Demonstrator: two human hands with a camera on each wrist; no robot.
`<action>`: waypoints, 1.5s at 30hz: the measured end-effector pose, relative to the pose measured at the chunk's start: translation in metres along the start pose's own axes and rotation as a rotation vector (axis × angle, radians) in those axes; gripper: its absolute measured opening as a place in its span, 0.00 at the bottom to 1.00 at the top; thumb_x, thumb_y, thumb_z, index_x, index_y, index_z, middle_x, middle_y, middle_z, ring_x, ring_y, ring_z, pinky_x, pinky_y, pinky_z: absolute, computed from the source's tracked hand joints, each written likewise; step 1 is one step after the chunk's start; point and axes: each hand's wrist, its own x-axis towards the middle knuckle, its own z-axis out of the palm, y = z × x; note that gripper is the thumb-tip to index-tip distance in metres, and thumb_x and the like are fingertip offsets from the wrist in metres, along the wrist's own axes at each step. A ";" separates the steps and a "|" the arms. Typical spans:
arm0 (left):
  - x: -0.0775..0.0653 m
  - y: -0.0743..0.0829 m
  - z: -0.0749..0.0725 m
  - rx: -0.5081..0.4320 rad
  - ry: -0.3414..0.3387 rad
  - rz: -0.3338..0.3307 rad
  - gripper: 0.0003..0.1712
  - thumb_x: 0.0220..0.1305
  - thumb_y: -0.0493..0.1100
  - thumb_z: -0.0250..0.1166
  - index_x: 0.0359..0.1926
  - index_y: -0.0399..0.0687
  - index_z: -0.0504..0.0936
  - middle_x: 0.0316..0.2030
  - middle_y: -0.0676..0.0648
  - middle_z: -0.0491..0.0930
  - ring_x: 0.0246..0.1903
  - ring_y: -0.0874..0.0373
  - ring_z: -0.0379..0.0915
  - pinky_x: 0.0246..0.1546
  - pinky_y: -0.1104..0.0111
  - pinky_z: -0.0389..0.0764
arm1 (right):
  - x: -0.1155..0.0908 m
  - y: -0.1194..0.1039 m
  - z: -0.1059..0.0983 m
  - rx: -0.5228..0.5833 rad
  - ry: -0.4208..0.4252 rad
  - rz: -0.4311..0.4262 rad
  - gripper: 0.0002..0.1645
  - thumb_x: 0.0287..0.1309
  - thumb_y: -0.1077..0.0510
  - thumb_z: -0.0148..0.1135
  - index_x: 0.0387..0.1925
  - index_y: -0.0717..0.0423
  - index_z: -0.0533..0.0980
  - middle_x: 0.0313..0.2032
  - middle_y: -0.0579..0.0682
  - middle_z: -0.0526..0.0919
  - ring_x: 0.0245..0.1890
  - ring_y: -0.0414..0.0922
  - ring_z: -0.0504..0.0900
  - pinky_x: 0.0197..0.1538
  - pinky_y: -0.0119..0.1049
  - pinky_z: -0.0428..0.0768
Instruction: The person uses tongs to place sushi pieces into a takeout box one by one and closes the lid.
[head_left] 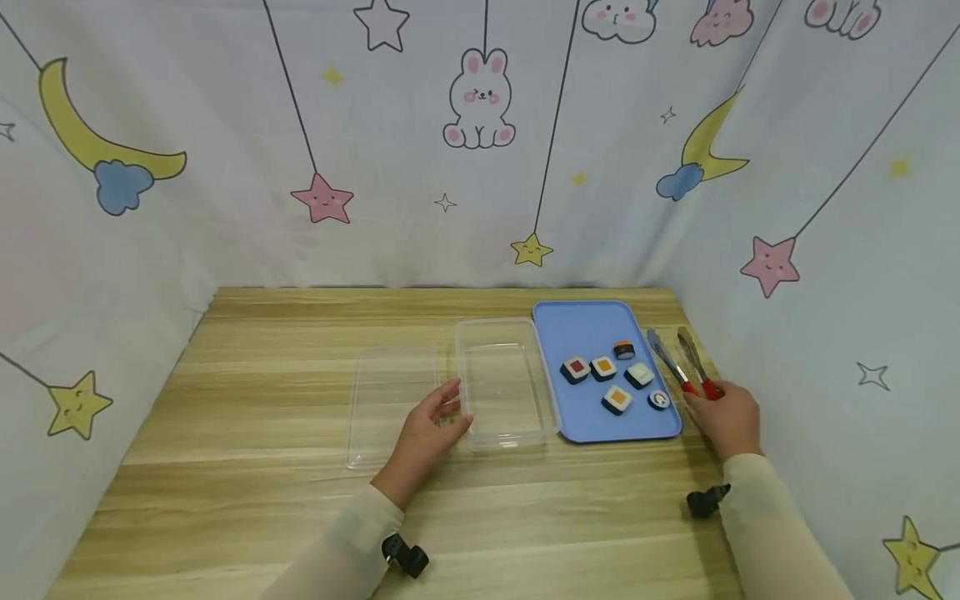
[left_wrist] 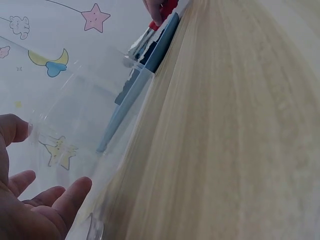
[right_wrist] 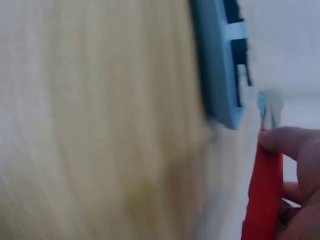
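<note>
My left hand (head_left: 427, 437) rests against the left side of a clear plastic container (head_left: 506, 387), fingers spread and fairly straight in the left wrist view. A clear flat lid (head_left: 375, 417) lies to the left, partly behind that hand. At the right, my right hand (head_left: 731, 417) grips tongs (head_left: 708, 386) by their red handles, the metal arms spread apart and pointing away. Just left of the tongs, a blue tray (head_left: 585, 325) carries several toy-like sushi pieces, among them a roll with a red centre (head_left: 575, 369) and a piece with an orange top (head_left: 624, 349).
The wooden table (head_left: 262, 500) extends under everything. A white curtain (head_left: 405, 242) with printed stars, moons and a rabbit hangs behind it and along both sides. The tray's left edge stands close against the container's right side.
</note>
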 end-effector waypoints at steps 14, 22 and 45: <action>0.002 -0.002 0.001 0.004 -0.006 0.007 0.37 0.64 0.35 0.73 0.73 0.41 0.71 0.69 0.38 0.73 0.65 0.41 0.75 0.60 0.47 0.78 | -0.014 -0.056 -0.030 -0.200 -0.143 -0.237 0.31 0.58 0.47 0.76 0.48 0.72 0.84 0.43 0.66 0.87 0.37 0.57 0.84 0.41 0.52 0.83; 0.002 -0.004 0.000 0.003 -0.010 0.007 0.37 0.64 0.36 0.73 0.73 0.41 0.72 0.69 0.38 0.74 0.64 0.41 0.76 0.58 0.50 0.80 | -0.009 -0.076 -0.031 -0.266 -0.194 -0.226 0.29 0.55 0.48 0.77 0.47 0.70 0.85 0.40 0.63 0.88 0.35 0.54 0.82 0.38 0.48 0.81; -0.002 0.003 0.002 -0.030 -0.002 0.006 0.36 0.64 0.33 0.72 0.72 0.39 0.73 0.68 0.35 0.74 0.64 0.38 0.75 0.58 0.47 0.80 | -0.039 -0.141 0.004 0.034 -0.205 -0.374 0.29 0.58 0.48 0.78 0.55 0.61 0.85 0.45 0.58 0.86 0.41 0.54 0.83 0.33 0.39 0.82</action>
